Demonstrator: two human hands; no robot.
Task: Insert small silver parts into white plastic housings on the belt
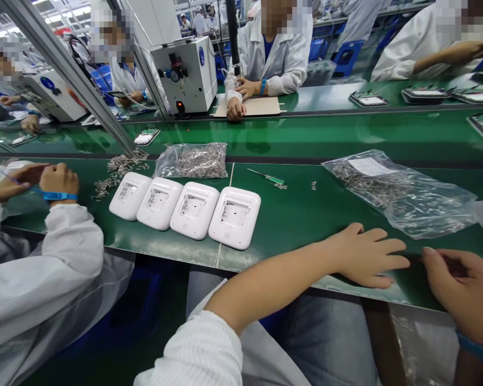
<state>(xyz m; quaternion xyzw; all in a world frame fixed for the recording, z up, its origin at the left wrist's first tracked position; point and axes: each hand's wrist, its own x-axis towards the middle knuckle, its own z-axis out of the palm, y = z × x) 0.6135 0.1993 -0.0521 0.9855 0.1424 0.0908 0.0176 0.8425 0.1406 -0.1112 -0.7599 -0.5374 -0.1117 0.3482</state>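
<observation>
My left hand (368, 256) lies palm down over the front of the green bench (290, 214), its fingers spread and nothing under them that I can see. To its right, at the bench edge, is my right hand (467, 287). Its fingers are loosely curled and the thumb stands apart; I see no object in it. Left of my hands, several white square plastic housings (235, 217) lie in a slanting row. Behind them is a small green-handled screwdriver (271, 177) beside a few screws (314, 185). A clear bag of screws (370, 179) lies beyond my hands.
Another bag of screws (199, 160) and a loose screw pile (118, 171) lie behind the housings. At left, a co-worker's hands (60, 182) work close by. A metal post (80, 75) rises at the back left. Across the green conveyor (257, 134), other people sit by machines (189, 75).
</observation>
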